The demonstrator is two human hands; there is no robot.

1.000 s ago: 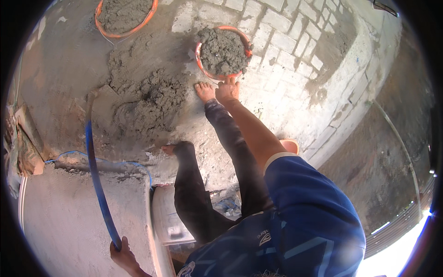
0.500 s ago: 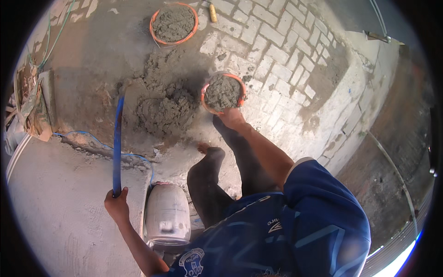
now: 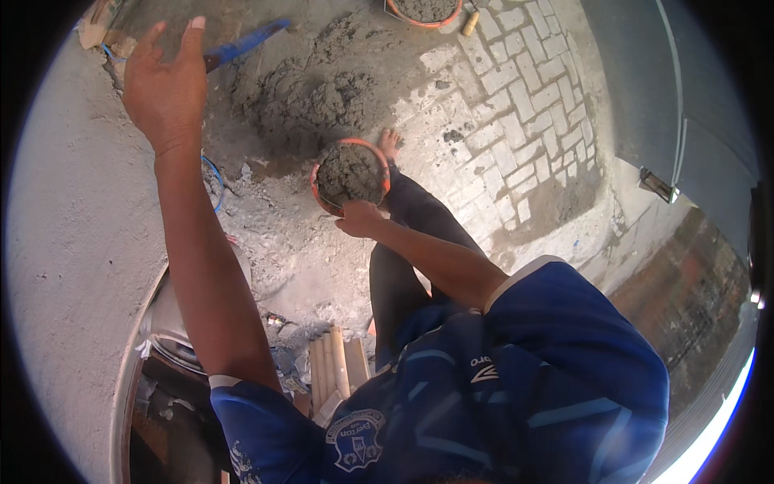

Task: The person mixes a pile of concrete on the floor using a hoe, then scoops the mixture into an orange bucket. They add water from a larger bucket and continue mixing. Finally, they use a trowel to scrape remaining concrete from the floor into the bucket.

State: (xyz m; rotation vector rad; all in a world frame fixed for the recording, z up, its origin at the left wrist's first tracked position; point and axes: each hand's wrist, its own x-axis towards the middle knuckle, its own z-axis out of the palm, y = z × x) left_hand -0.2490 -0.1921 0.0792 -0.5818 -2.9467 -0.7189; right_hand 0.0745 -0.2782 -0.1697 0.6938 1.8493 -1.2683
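Mortar pans (image 3: 349,173): 2; hands: R (image 3: 359,218) on 1, L (image 3: 165,89) free.

A single head-worn fisheye view looks steeply down from above the person's shoulders, close over the blue shirt (image 3: 451,387). It faces the ground ahead: the mortar heap (image 3: 310,101) and brick paving (image 3: 516,105) lie toward the upper rim, where straight edges bend.

The mortar pile (image 3: 310,101) is taken as landmark: just in front of it, a filled pan (image 3: 349,173) is held at its near rim by the right hand (image 3: 359,219). To the pile's left, the left hand (image 3: 165,85) is raised open beside a shovel handle (image 3: 242,47). Behind the pile a second filled pan (image 3: 423,10) is set, with paving (image 3: 516,105) spread to the right.
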